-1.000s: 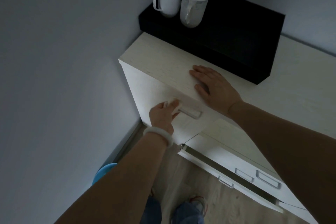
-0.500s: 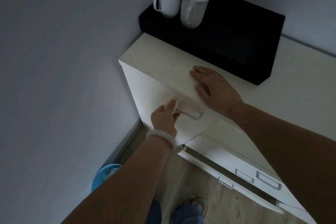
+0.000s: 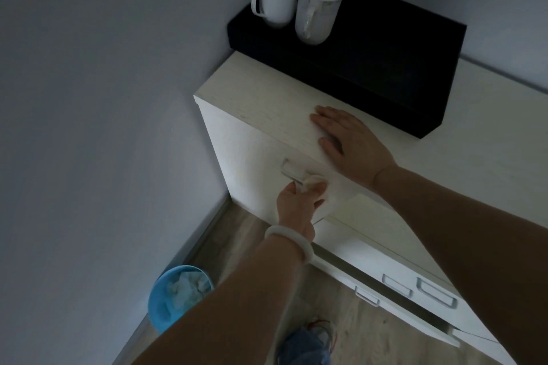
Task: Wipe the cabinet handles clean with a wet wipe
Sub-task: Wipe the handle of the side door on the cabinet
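Observation:
A pale cabinet (image 3: 255, 92) stands in the room's corner. On its front face is a bar handle (image 3: 292, 170). My left hand (image 3: 298, 203) pinches a white wet wipe (image 3: 315, 179) against the right end of that handle, and the fingers hide that end. My right hand (image 3: 351, 144) lies flat on the cabinet top near its front edge, fingers straight. Lower drawers carry more handles (image 3: 436, 290), and one drawer (image 3: 394, 308) stands pulled out.
A black box (image 3: 385, 68) sits on the cabinet top against the wall, with two lidded straw cups (image 3: 317, 6) on it. A blue bin (image 3: 175, 296) with crumpled wipes stands on the wood floor at the left wall. My foot (image 3: 308, 344) is below the open drawer.
My left hand slid the wipe along the handle from its left end to its right end. The right hand stayed flat on the cabinet top.

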Available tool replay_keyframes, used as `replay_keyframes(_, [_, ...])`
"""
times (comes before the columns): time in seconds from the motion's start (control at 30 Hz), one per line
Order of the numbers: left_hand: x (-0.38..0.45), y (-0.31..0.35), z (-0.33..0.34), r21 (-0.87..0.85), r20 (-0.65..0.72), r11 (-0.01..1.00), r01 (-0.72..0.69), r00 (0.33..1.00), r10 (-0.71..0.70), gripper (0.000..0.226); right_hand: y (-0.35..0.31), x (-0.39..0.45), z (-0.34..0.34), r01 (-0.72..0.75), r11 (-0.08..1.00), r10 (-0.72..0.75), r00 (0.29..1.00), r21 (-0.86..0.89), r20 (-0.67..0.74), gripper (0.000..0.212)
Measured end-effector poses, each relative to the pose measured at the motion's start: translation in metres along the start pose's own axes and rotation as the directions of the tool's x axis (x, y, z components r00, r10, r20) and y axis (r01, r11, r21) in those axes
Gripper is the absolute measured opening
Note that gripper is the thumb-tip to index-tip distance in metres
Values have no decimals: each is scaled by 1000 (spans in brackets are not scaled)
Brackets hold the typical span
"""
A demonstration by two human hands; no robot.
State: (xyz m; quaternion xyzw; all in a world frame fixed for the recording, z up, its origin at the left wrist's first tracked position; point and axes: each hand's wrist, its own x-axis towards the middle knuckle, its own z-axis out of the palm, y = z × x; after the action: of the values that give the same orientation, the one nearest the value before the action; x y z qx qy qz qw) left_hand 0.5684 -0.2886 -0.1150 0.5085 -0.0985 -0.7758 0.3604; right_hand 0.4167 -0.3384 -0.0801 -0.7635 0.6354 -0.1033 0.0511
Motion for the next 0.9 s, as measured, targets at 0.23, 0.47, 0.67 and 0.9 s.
replay_keyframes(0.23, [4, -20, 19, 5, -113, 993, -115, 987, 115, 32, 0, 0, 0, 7, 1000, -7, 1000, 27, 6, 51])
replay_keyframes(0.47, [14, -12, -1, 81, -30, 992, -93, 995, 95, 49, 1, 0, 1, 1, 999, -1, 1000, 35, 2, 50])
replay_keyframes(0.67, [25, 34, -32, 208, 41, 968, -144, 989, 139, 43, 0, -1, -1, -1, 999, 1, 1000, 53, -7, 50])
replay_keyframes(0.9, [29, 51, -32, 192, -86, 958, -214, 968, 234, 25, 1, -1, 0, -4, 999, 4, 1000, 48, -5, 50])
